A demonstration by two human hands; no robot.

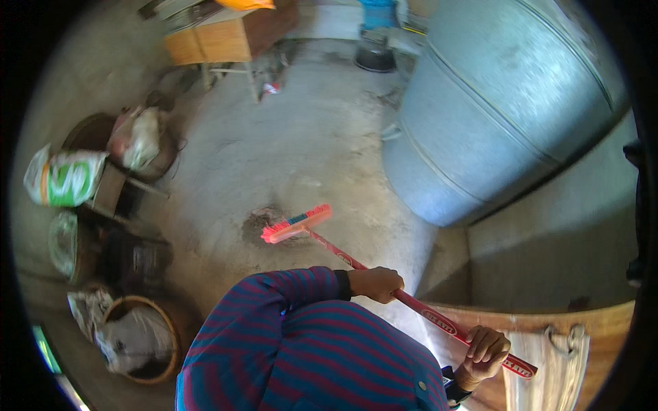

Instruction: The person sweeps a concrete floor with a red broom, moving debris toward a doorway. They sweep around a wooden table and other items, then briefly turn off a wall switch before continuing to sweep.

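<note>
A long-handled brush with a red handle (336, 253) slants across the view in front of my body. Its orange-red head (300, 224) has red bristles with a dark band in the middle and lies over a dark, rough patch (254, 228) of the concrete floor. My left hand (379, 284) is closed around the handle at mid-length. Near the handle's top end, at the lower right, my right hand (483, 352) grips it too. Whether the bristles touch the floor I cannot tell.
A large metal drum-like container (478, 118) stands at the right. On the left are a green and white bag (72, 177), a round bin with a pale sack (136, 339) and other containers. A wooden desk (208, 43) and a black basin (375, 57) are farther off; a wooden door (611, 329) is lower right.
</note>
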